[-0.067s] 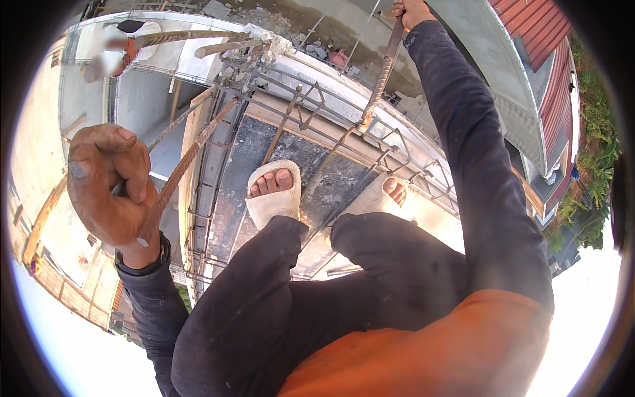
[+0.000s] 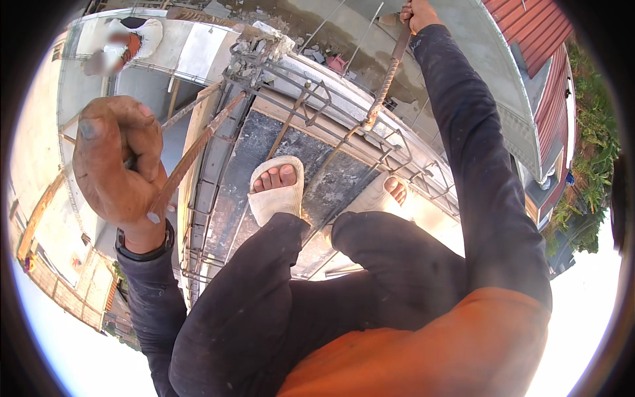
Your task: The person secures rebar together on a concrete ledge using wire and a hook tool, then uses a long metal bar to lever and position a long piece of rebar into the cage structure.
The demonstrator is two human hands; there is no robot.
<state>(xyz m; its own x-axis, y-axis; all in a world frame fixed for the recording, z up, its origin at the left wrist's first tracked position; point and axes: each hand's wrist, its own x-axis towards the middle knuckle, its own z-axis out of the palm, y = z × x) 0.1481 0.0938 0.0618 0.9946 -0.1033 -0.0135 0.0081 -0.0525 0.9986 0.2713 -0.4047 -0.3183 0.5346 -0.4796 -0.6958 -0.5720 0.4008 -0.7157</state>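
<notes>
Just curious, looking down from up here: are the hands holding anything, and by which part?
Each holds a rusty steel bar. The left hand grips one bar at its near end; the right hand grips another at its upper end.

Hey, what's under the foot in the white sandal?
The white sandal rests on a dark, stained flat panel framed by a cage of rusty rebar. The patch directly beneath the sole is covered, and the dark trouser leg hides the panel nearer the person.

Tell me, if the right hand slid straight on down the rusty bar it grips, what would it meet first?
Probably the rebar cage on the beam: the right hand grips a ribbed bar whose lower end meets that steelwork, though depth is hard to judge.
</notes>
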